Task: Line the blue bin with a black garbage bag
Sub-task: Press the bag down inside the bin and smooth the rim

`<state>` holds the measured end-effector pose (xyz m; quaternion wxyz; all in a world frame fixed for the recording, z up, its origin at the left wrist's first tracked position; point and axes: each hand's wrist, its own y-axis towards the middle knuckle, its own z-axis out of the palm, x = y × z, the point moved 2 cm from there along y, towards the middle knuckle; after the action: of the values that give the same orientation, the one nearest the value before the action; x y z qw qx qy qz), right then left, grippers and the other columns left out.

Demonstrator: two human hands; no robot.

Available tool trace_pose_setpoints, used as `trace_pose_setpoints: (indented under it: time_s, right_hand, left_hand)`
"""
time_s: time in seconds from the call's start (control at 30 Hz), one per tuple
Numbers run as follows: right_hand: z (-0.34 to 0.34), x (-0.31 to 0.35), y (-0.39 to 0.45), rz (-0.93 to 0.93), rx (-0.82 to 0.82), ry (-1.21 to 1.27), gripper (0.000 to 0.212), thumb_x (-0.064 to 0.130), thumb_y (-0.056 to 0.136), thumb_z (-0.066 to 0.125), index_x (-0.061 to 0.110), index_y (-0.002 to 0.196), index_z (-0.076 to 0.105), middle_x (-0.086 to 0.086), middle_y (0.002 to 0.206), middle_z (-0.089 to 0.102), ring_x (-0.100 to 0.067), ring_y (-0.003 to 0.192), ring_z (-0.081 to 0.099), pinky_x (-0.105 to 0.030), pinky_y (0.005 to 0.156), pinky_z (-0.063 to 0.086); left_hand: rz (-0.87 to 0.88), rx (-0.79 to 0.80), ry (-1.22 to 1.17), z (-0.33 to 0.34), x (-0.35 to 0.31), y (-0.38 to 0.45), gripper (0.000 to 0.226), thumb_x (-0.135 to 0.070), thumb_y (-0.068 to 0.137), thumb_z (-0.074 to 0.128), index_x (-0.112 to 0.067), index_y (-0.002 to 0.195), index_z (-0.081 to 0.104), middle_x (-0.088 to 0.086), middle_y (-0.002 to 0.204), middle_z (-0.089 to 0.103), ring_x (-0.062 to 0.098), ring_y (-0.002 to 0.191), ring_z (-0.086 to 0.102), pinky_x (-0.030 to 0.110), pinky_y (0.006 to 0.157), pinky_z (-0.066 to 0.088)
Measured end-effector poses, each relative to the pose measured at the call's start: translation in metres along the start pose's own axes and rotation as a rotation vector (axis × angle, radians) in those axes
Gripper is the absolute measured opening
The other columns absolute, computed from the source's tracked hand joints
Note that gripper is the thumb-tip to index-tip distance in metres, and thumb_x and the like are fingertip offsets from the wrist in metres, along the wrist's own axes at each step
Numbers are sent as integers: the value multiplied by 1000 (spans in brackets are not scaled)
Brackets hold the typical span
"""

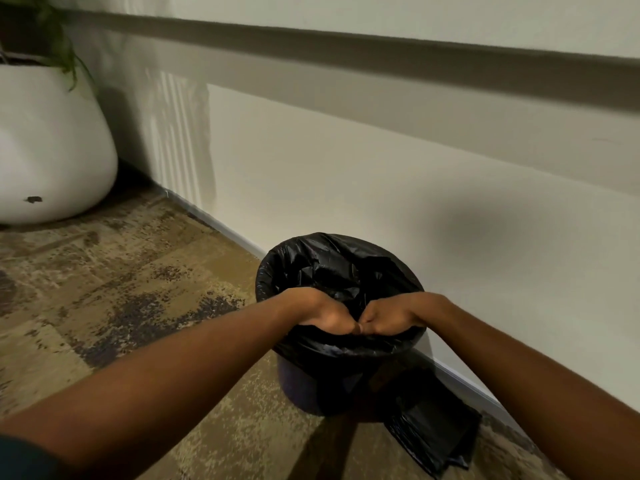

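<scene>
Both hands, left [329, 315] and right [388, 317], closed on the near hem of the crinkly black plastic garbage bag [332, 268], draped over the round dark-blue bin [301, 386] by the wall. Risk: overstretching tears film, or far edge slips off (only 2 grip points).

Both bare forearms reach forward and converge toward the middle. The left hand [327, 315] and right hand [389, 317] sit side by side, backs up, knuckles nearly touching. Each hand's fingers curl downward in a closed grasp on black plastic, the fingertips hidden from view. A dark sleeve edge shows at the left upper arm.
</scene>
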<state>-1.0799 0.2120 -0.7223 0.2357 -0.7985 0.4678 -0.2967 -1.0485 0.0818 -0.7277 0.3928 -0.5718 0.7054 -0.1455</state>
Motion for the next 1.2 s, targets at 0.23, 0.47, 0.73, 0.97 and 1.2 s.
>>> trace_pose_setpoints:
  time_s: [0.23,0.47,0.73,0.97,1.2]
  right_hand:
    - [-50,-6,-9,-91,-454,313,27,22,99,47,12,116,65,-8,106,71,-19,93,69,-35,87,55]
    - [-69,-6,30,5,-496,-44,36,33,100,42,20,130,58,-3,137,57,-22,125,51,-31,104,38]
    - [-50,22,52,-93,-508,45,26,15,95,47,19,110,67,-3,115,67,-21,105,62,-32,90,50]
    - [-27,34,78,-40,-202,34,42,14,93,48,23,134,54,-2,137,54,-22,120,53,-36,97,45]
    - [-31,8,67,-71,-409,322,38,4,95,42,13,126,62,-8,128,62,-21,113,61,-27,94,47]
  left_hand:
    - [136,-69,-38,-11,-5,-15,67,-60,97,25,-15,140,50,5,152,39,22,142,31,34,114,21]
    - [136,135,46,11,-5,-22,95,-84,77,30,-27,153,19,0,161,20,22,149,12,44,118,7]
    - [133,-99,-25,-16,4,-29,62,-56,98,28,-13,132,58,8,143,50,23,136,40,35,113,25]
    - [128,83,-57,10,-3,-7,80,-62,89,47,-25,154,17,0,161,19,22,149,13,44,120,14]
    - [242,63,-182,-7,7,-14,67,-58,94,39,-13,144,43,4,146,48,22,137,39,36,113,30]
